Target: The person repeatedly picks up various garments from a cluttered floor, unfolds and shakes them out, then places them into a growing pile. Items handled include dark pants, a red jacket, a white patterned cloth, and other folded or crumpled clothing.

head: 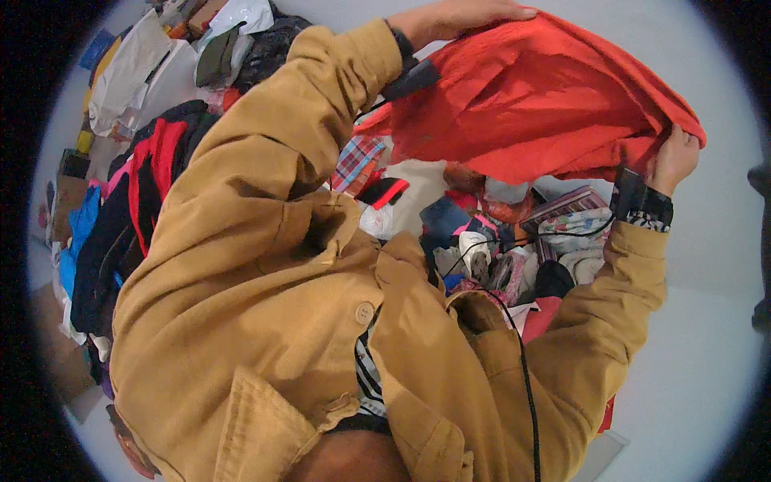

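A red cloth (542, 96), perhaps a garment, is spread out between my two hands in the upper part of the view. My left hand (464, 17) holds its top edge, with part of the hand cut off by the picture's rim. My right hand (677, 158) grips the cloth's right corner, fingers closed around the bunched edge. The cloth sags between them over a heap of mixed clothes and textiles (512, 265). In that heap a plaid cloth (358, 161) and a black piece with a red band (384, 191) show below the red cloth.
On the left is another pile, with black and red clothing (159, 156), a blue cloth (81, 232) and white plastic bags (135, 72). A striped, box-like item (569, 208) lies in the heap near my right wrist. A black cable (525, 373) runs over my tan jacket.
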Tool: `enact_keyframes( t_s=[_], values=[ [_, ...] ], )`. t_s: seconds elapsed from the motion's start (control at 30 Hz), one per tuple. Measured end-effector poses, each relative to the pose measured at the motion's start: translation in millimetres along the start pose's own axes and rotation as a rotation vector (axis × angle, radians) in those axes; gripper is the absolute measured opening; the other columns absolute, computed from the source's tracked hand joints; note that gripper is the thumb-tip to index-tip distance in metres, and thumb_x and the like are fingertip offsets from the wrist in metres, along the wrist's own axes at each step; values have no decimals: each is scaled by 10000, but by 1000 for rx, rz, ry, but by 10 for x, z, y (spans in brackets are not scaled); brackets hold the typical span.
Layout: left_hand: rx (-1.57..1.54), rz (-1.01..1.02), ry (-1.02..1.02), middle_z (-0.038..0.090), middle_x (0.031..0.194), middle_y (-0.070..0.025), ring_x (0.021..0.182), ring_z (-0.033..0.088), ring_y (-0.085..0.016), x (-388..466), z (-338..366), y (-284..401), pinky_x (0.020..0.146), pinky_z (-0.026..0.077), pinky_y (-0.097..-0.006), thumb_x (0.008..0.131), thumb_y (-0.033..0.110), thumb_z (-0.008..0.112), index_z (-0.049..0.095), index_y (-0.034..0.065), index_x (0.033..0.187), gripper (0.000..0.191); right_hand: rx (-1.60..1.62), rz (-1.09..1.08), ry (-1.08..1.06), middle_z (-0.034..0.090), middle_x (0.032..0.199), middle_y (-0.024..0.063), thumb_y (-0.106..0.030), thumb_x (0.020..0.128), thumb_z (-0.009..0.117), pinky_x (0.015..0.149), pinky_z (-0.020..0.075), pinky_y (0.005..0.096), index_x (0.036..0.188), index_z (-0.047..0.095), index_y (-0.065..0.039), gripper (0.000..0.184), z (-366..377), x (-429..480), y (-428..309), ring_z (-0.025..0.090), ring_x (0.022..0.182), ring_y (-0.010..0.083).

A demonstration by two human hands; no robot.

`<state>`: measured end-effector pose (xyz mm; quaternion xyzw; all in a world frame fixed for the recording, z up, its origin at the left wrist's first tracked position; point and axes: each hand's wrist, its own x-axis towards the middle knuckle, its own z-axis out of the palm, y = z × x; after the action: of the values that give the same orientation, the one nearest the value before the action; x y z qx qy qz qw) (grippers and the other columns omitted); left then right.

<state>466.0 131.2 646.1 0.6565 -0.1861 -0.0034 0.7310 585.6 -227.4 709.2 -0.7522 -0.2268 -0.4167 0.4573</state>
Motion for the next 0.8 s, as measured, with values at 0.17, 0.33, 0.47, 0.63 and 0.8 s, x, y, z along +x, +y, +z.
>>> enact_keyframes(
  t_s=[0.17, 0.33, 0.47, 0.63, 0.8],
  values=[
    [19, 116, -29, 628, 1075, -141, 912, 594, -203, 26, 208, 242, 800, 491, -325, 958, 364, 473, 598, -44, 1133, 461, -178, -92, 149, 681, 857, 139, -121, 795, 587, 726, 472, 356, 899, 611, 76, 224, -178, -51, -11, 638, 795, 257],
    [-73, 63, -5, 643, 1048, -140, 914, 607, -221, 189, 107, 213, 812, 489, -340, 968, 326, 450, 610, -25, 1087, 405, -161, -68, 83, 669, 798, 120, -107, 784, 577, 705, 467, 356, 854, 603, 68, 189, -180, 47, 26, 625, 755, 249],
    [-236, 59, -80, 633, 1079, -153, 942, 603, -232, 271, 73, 170, 856, 475, -362, 977, 324, 432, 583, -41, 1115, 418, -83, -75, 78, 677, 844, 114, -100, 783, 593, 738, 473, 347, 864, 612, 55, 176, -175, 87, 34, 635, 808, 238],
    [-260, 18, -31, 604, 1136, -166, 991, 583, -240, 217, 95, 205, 874, 467, -388, 986, 303, 417, 562, -44, 1142, 407, -134, -71, 66, 684, 895, 112, -114, 788, 610, 767, 474, 349, 882, 619, 52, 191, -143, 39, -17, 639, 847, 237],
    [-254, -8, 55, 606, 1114, -156, 968, 574, -239, 242, 60, 181, 861, 464, -384, 968, 295, 465, 580, -35, 1126, 384, -171, -29, -5, 684, 896, 110, -138, 814, 610, 791, 468, 337, 910, 620, 51, 213, -155, 23, -57, 637, 845, 235]
  ],
)
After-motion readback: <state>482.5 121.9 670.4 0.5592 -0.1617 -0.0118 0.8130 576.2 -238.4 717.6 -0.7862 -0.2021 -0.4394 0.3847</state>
